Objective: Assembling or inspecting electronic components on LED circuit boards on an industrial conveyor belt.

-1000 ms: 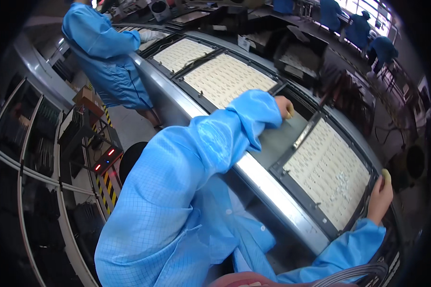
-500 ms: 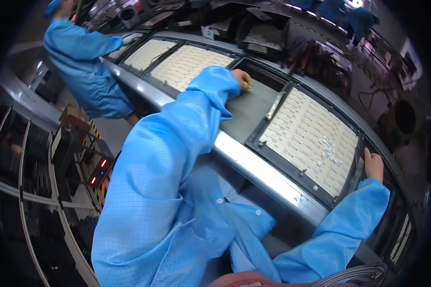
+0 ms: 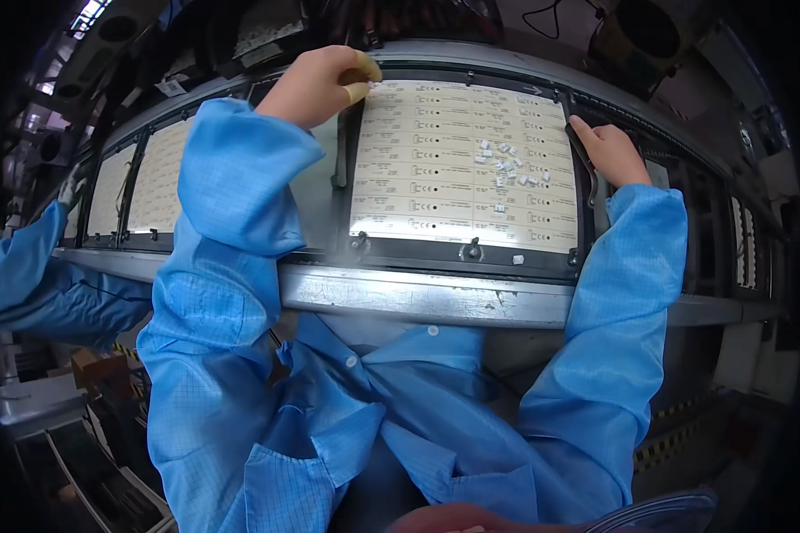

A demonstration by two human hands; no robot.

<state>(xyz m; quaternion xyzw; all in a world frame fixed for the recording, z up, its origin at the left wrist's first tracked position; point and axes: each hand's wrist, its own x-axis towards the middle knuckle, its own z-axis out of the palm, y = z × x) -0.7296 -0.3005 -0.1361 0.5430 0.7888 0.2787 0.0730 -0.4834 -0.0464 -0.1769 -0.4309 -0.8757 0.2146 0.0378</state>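
Note:
In front of me lies a cream panel (image 3: 453, 191) of repeated printed strips, set in a black carrier frame (image 3: 418, 250). Small white block-like parts (image 3: 507, 164) are scattered over its right half, and a loose one (image 3: 518, 260) lies on the frame's near edge. My left hand (image 3: 316, 87), with yellow finger covers on thumb and finger, is closed in a pinch at the panel's far left corner. A tiny white part shows at its fingertips. On the frame's right side, my right hand (image 3: 612, 153) grips the edge beside a dark handle.
A metal rail (image 3: 418, 296) runs along the line's near side. More framed panels (image 3: 157, 178) stand farther left, where a co-worker's blue sleeve (image 3: 27, 258) reaches in. Dark bins with white parts (image 3: 262, 34) sit behind the line.
My view has swung right, over the panel. My left hand has moved from the grey surface left of the frame to the panel's far left corner. My right hand stays at the frame's right edge.

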